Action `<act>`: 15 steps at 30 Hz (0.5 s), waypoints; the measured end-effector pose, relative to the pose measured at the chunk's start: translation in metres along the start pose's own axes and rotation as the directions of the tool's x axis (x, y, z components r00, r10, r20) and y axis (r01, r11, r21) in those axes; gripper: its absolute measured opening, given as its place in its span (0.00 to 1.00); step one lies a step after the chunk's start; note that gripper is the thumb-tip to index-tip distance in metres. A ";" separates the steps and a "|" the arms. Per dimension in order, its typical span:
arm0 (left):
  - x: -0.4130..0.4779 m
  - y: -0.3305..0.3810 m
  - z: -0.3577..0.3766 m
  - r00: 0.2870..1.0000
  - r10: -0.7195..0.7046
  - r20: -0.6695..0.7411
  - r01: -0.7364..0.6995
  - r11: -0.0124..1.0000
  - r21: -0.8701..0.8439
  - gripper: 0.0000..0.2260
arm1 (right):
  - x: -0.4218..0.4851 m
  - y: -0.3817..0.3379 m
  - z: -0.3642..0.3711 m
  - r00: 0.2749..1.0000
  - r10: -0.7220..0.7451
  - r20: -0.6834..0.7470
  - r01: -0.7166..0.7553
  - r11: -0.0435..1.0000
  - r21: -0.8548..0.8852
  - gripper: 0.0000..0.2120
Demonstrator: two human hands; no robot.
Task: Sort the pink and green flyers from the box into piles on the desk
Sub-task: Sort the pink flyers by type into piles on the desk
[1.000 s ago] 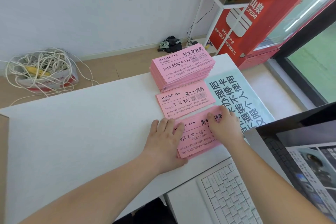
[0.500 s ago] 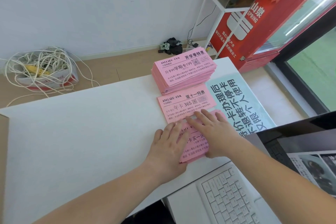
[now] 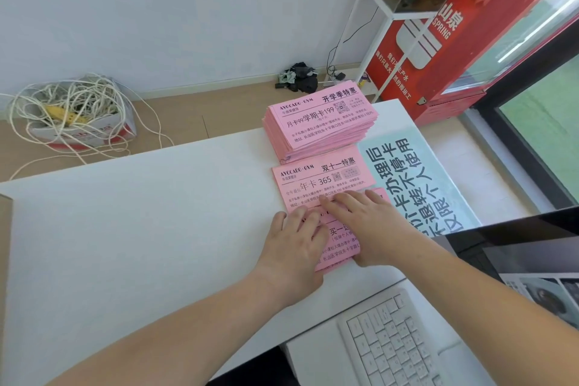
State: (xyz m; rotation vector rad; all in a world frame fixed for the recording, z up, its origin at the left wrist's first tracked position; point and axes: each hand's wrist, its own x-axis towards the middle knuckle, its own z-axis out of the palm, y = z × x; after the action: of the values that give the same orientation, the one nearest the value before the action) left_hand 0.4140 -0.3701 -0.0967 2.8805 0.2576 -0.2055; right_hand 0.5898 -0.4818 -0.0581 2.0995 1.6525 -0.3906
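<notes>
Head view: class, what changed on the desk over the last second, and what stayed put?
The right hand slid left from the right edge of the nearest pink pile and now lies flat across it, fingertips at the 365 flyer. Nothing gripped or released. The left hand, tall pink stack and green sheet stayed.

White worktop has three pink flyer piles in a row: tall stack at the far edge, thin pile just in front, third pile nearest. A pale green printed sheet lies right beside them.
</notes>
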 end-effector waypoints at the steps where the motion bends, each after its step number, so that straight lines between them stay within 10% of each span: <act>1: 0.001 -0.001 -0.001 1.000 -0.002 0.010 0.002 1.000 -0.008 0.32 | 0.001 0.000 0.000 1.000 0.000 -0.005 0.000 1.000 0.005 0.58; 9: -0.032 -0.009 -0.005 0.968 -0.167 -0.186 0.100 0.942 -0.322 0.32 | -0.003 -0.020 -0.010 0.999 -0.045 -0.023 0.047 0.996 0.070 0.67; 15: -0.047 -0.019 -0.004 0.966 -0.243 0.094 0.256 0.826 -0.502 0.18 | 0.006 -0.036 -0.014 0.995 -0.078 -0.054 0.083 0.992 0.093 0.62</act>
State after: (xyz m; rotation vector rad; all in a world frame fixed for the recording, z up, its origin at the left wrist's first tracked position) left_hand 0.3646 -0.3584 -0.0897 2.3051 0.5908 -0.1858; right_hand 0.5554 -0.4634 -0.0549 2.1317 1.7848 -0.4547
